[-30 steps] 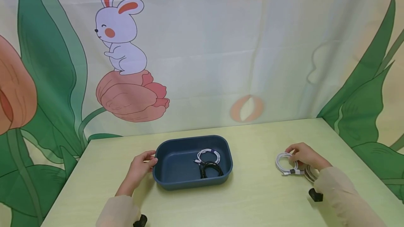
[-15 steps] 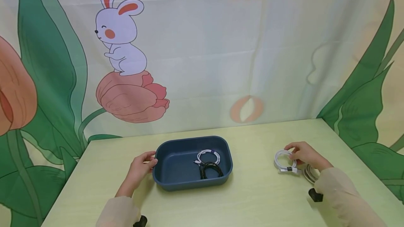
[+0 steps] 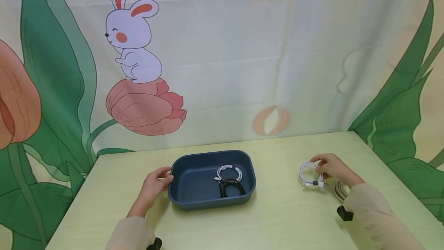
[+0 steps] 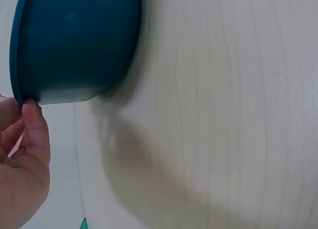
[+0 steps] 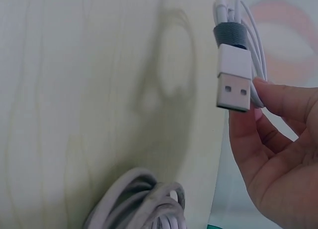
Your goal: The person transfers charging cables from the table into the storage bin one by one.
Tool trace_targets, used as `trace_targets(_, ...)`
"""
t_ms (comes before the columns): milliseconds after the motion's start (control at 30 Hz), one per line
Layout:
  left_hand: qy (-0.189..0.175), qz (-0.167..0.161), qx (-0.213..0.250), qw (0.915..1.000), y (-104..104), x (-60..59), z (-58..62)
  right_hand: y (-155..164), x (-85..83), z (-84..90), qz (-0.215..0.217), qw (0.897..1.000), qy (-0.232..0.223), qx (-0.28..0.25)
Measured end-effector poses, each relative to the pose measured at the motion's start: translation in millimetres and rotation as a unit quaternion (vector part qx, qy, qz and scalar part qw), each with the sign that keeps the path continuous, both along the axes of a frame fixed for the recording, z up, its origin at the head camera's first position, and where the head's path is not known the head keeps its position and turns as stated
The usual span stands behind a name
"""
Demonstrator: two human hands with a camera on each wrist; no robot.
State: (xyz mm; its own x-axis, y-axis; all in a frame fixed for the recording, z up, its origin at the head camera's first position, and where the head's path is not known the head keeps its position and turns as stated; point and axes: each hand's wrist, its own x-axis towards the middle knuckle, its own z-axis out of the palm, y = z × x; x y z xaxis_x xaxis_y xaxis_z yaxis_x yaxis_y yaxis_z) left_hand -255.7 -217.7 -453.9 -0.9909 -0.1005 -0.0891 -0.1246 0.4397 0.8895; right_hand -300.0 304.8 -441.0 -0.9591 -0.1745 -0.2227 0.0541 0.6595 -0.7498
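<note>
My right hand (image 3: 331, 167) pinches a coiled white cable (image 3: 310, 174) and holds it a little above the table; its USB plug (image 5: 233, 83) and grey tie (image 5: 229, 35) show close up in the right wrist view. A second white coil (image 3: 340, 190) (image 5: 144, 206) lies on the table beside that wrist. My left hand (image 3: 155, 183) grips the left rim of a dark blue tray (image 3: 180, 200); the thumb (image 4: 36, 134) presses the tray wall (image 4: 79, 40). Inside the tray lie a white coiled cable (image 3: 229, 172) and a black one (image 3: 231, 186).
The pale wooden table (image 3: 277, 219) ends at a printed backdrop (image 3: 222, 57) with a rabbit and leaves. Black wrist camera mounts (image 3: 345, 214) sit under both sleeves. Bare tabletop lies between the tray and my right hand.
My right hand has lifted the white coil off the table and moved it slightly left, away from the second coil. The left hand and tray have not moved.
</note>
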Motion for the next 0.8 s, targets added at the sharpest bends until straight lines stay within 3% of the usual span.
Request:
trace_targets(367, -0.004, 0.001, 0.007, 1.0, 0, 0.1, 0.0, -8, -3.2, 4.1, -0.021, 1.0, 0.0, -0.009)
trace_targets(600, -0.005, 0.002, 0.006, 1.0, 0, 0.8, 0.3, -7, -5.8, 8.2, 0.002, 0.999, 0.013, -0.034)
trace_targets(800, -0.003, 0.003, 0.009, 1.0, 0, 1.1, 0.3, -17, -6.2, 16.8, -0.005, 0.999, 0.017, -0.031)
